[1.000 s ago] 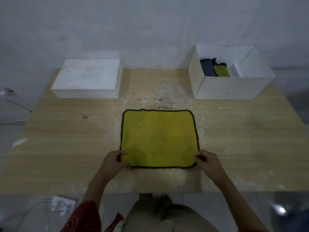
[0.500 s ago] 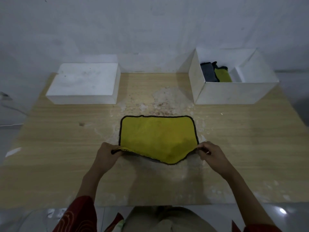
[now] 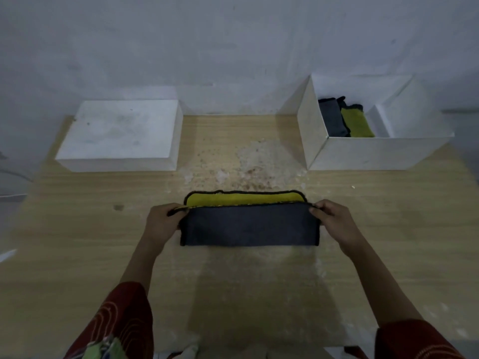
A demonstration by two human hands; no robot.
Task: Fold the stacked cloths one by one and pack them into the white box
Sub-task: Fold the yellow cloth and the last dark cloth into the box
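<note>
Head view, from the left: a closed white rectangular block (image 3: 119, 133) sits at the far left corner of the pale wooden desk (image 3: 77, 229), untouched.

The left hand (image 3: 162, 221) reaches forward from a dark red patterned sleeve (image 3: 124, 320), forearm nearly straight. Its grip pinches the left corner of the yellow-and-grey cloth with black trim (image 3: 248, 224).

That cloth lies at the middle of the desk. A second ago it was spread flat, yellow face up, with both hands on its near corners. Now the near edge has been lifted and carried over toward the far edge, so the grey underside faces up and only a thin yellow strip shows beyond it. By my reading the first fold is nearly done, with the edges not quite matched.

The right hand (image 3: 331, 218) mirrors the left, its grip pinching the cloth's right corner, knuckles up, wrist angled inward.

At the far right corner stands the open white cardboard box (image 3: 375, 154), holding a folded grey cloth (image 3: 333, 117) and a folded yellow-green cloth (image 3: 356, 123) side by side. Room seems left beside them.
</note>
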